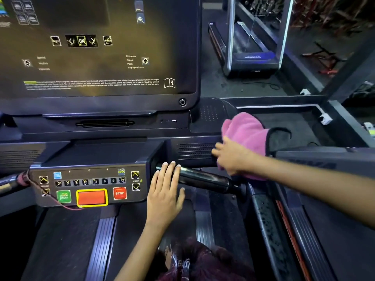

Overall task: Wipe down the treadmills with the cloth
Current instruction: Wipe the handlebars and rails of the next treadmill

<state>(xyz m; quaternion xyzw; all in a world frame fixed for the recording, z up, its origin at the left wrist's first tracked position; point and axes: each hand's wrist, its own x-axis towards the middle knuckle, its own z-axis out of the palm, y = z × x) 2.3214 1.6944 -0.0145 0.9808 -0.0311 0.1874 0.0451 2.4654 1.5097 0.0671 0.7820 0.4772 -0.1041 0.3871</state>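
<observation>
Now | cloth (246, 134) pink, bunched | right hand (233, 157) presses it flat-fingered | left hand (164, 191) flat, empty

Cloth (246, 134): pink, soft fleecy pile, matt, edged with dark binding; pressed by the right hand (233, 157) against the console housing (194, 151), which is seen as dark matt plastic with ribbed vent slots. Handlebar grip (205, 179): black, smooth, glossy, with highlights noted along its length; touched by straight fingers of the left hand (164, 191). Display screen (91, 47): glossy dark panel, reflections and smears seen. Control panel (89, 185): satin plastic, button labels scratched and worn. Side rail (103, 240): ribbed, metallic sheen. Treadmill belt (67, 246): dull, dark, rubber-like.
</observation>
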